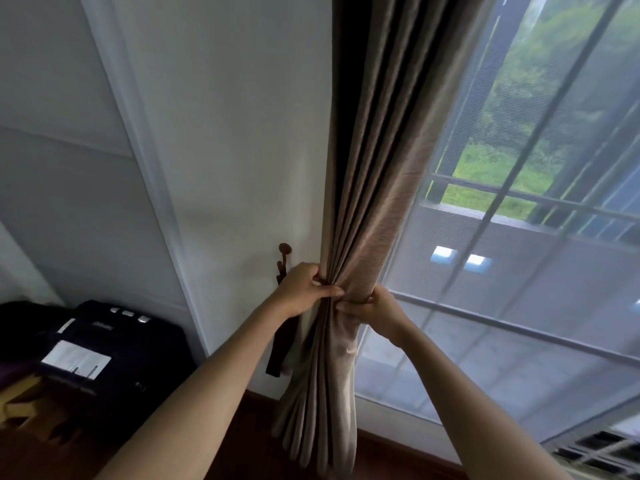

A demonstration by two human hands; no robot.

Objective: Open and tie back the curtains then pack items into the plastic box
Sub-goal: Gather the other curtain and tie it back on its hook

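Both hands, left hand point(300, 289) and right hand point(375, 308), grip the gathered curtain point(360, 216), arms outstretched.

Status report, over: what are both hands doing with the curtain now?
Left hand and right hand both grip the gathered curtain. Dark tie-back strap hangs loose from wall hook, not yet around curtain. Nothing in the way.

We see a white wall point(235, 133) on the left with a brown hook point(284, 250) mounted on it. On the right, a large window point(519, 237) admits daylight through sheer netting. The dark wooden floor point(242, 427) carries a black bag point(114, 344) near the wall.
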